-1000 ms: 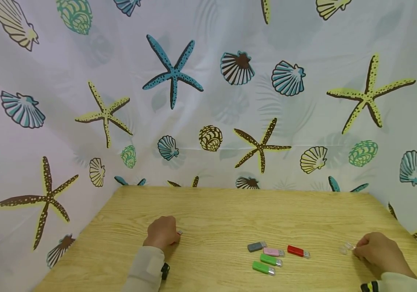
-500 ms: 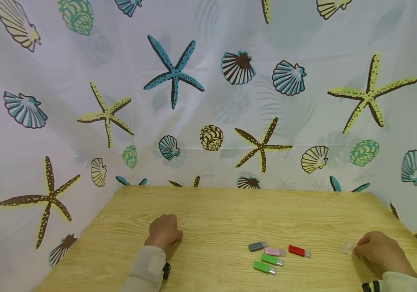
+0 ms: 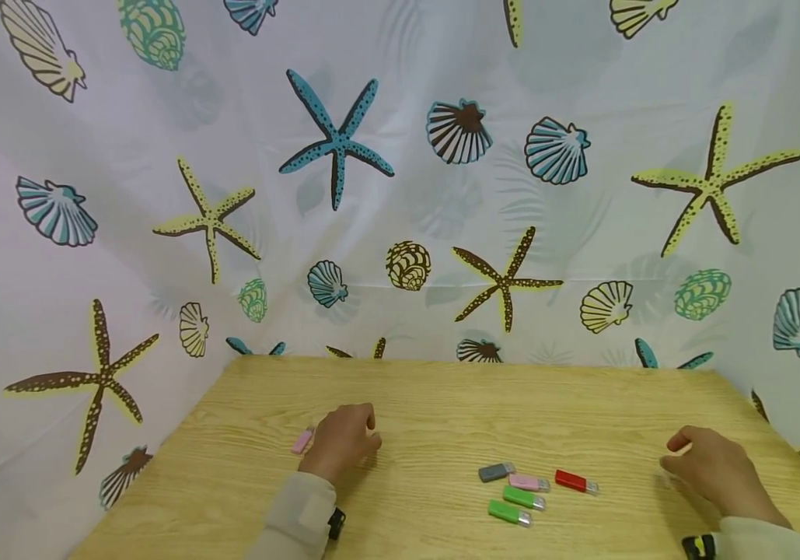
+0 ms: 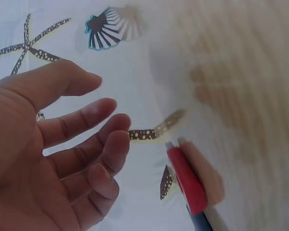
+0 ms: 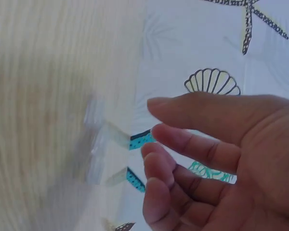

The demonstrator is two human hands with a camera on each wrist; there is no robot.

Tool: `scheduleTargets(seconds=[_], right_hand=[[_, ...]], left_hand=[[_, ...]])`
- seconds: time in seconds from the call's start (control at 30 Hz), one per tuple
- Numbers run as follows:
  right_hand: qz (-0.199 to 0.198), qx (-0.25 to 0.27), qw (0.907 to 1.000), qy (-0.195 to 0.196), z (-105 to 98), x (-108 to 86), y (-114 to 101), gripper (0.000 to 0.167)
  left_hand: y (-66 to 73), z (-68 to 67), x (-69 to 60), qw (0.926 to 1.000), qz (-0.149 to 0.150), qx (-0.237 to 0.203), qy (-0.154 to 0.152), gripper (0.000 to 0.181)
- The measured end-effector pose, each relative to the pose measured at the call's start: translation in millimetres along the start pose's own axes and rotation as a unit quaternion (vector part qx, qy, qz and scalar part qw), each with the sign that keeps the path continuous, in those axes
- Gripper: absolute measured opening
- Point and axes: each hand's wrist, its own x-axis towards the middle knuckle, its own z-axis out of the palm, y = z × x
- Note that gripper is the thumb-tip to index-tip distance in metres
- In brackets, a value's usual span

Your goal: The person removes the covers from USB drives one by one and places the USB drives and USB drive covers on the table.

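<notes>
My left hand (image 3: 342, 442) hovers over the left part of the table, thumb and fingers apart, holding nothing. Just left of it lies a pink USB stick (image 3: 302, 441). In the left wrist view, a red USB stick (image 4: 188, 180) lies beyond the fingertips, with part of a dark stick (image 4: 200, 221) below it; the head view hides both behind the hand. My right hand (image 3: 710, 470) is raised at the right side, fingers loosely bent and apart from the thumb. Small clear plastic pieces (image 5: 94, 139), blurred, lie on the table near its fingertips.
Between the hands lie several USB sticks: a grey one (image 3: 496, 472), a pink one (image 3: 529, 483), two green ones, the upper green stick (image 3: 524, 498) and the lower green stick (image 3: 509, 512), and a red one (image 3: 576, 481). A patterned curtain (image 3: 413, 194) surrounds the wooden table (image 3: 427, 404).
The left hand has let go of a small USB stick and moved right, uncovering a pink stick. The right hand has lifted off the clear pieces, its fingertips parting.
</notes>
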Motion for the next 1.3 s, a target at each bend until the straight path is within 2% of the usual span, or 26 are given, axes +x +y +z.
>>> scheduleTargets(seconds=[0.17,0.37,0.5,0.73,0.9,1.07,1.2,1.3], right_hand=[[-0.058,0.011,0.9976,0.037,2,-1.4,-22,0.037],[-0.119,0.01,0.9907,0.067,7,-4.4,-46,0.029],[-0.151,0.023,0.9862,0.063,12,-6.6,-60,0.025],[-0.189,0.03,0.9807,0.04,25,-8.0,-82,0.023],[-0.209,0.045,0.9768,0.019,32,-11.3,-101,0.022],[-0.242,0.053,0.9687,-0.003,34,-16.8,-119,0.022],[-0.276,0.051,0.9599,-0.008,36,-20.9,-129,0.022],[-0.29,0.053,0.9553,-0.01,35,-23.5,-134,0.021]], left_hand=[[10.6,10.2,5.3,0.9985,0.046,-0.016,-0.024,0.01],[33.9,13.8,9.5,0.9927,0.113,-0.01,-0.043,0.013],[49.7,14.9,11.9,0.9877,0.145,0.023,-0.053,0.018],[77.3,26.7,14.8,0.9751,0.19,0.093,-0.066,0.022],[98.1,31.1,20.3,0.9659,0.212,0.122,-0.084,0.026],[117.6,38.1,26.6,0.9577,0.227,0.148,-0.098,0.028],[128.7,46.4,29.2,0.9505,0.23,0.177,-0.11,0.028],[134.5,50.1,31.4,0.9482,0.223,0.192,-0.119,0.027]])
